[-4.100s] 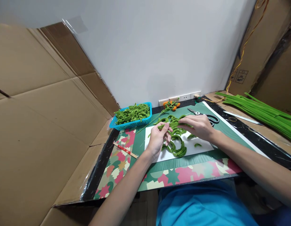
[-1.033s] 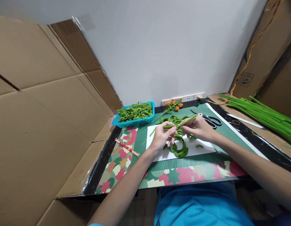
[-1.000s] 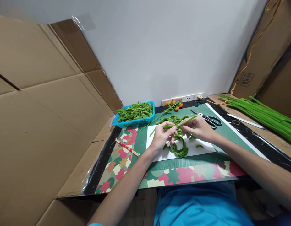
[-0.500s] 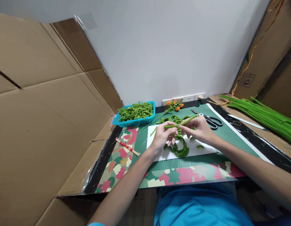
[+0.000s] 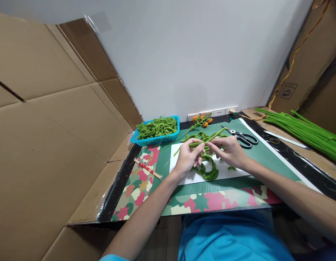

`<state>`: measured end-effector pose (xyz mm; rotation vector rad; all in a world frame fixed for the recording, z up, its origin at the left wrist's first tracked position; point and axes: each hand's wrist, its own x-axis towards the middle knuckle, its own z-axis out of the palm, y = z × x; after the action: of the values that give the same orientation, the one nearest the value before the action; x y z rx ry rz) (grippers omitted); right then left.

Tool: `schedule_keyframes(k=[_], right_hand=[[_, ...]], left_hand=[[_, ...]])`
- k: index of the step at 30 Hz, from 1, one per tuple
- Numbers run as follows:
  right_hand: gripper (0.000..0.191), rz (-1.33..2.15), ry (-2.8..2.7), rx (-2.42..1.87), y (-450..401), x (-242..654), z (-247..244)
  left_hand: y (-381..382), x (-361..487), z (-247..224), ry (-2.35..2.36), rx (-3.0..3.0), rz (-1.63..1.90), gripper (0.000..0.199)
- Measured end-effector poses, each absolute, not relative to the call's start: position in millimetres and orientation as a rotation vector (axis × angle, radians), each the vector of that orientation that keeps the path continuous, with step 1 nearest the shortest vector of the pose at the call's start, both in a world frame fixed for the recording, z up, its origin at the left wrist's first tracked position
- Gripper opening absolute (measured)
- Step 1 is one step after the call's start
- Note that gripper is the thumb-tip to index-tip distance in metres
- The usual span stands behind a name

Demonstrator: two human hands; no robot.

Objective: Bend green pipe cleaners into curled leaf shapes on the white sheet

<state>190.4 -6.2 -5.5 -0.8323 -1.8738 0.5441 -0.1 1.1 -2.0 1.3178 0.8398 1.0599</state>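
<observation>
Between my fingertips is a green fuzzy stem (image 5: 216, 134), its upper end sloping up to the right. My left hand (image 5: 190, 156) pinches it on the left, and my right hand (image 5: 230, 149) pinches it close beside, the fingertips nearly touching. Beneath the hands, curled green fuzzy pieces (image 5: 210, 173) lie on a white sheet (image 5: 184, 179). More curled pieces rest just behind the hands. Black-handled scissors (image 5: 245, 140) lie to the right of my right hand.
A blue basket (image 5: 168, 137) of green twisted pieces stands at the back left. Orange flowers (image 5: 205, 121) on a stem lie near the wall. Red-wrapped chopsticks (image 5: 148, 169) are at left. Long green stems (image 5: 301, 132) and a pale strip (image 5: 287, 140) lie at right.
The raised end of the green stem has tilted more steeply and shifted slightly left. My hands stay close together, with only small finger movement.
</observation>
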Motion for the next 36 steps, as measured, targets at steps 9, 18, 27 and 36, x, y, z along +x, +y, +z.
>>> schedule_keyframes(k=[9,18,27,36], right_hand=[[0.027,0.015,-1.979,-0.793,4,206,-14],[0.023,-0.254,-2.06,-0.864,6,208,-17],[0.023,0.047,-2.045,-0.925,-4,204,-4],[0.014,0.183,-2.053,-0.955,-3,203,-4]], left_hand=[[9,-5,-8,0.945,1.295,1.077,0.041],[4,0,-2,0.958,1.325,1.157,0.04],[3,0,-5,0.955,1.475,1.116,0.036],[4,2,-9,0.903,1.48,1.064,0.035]])
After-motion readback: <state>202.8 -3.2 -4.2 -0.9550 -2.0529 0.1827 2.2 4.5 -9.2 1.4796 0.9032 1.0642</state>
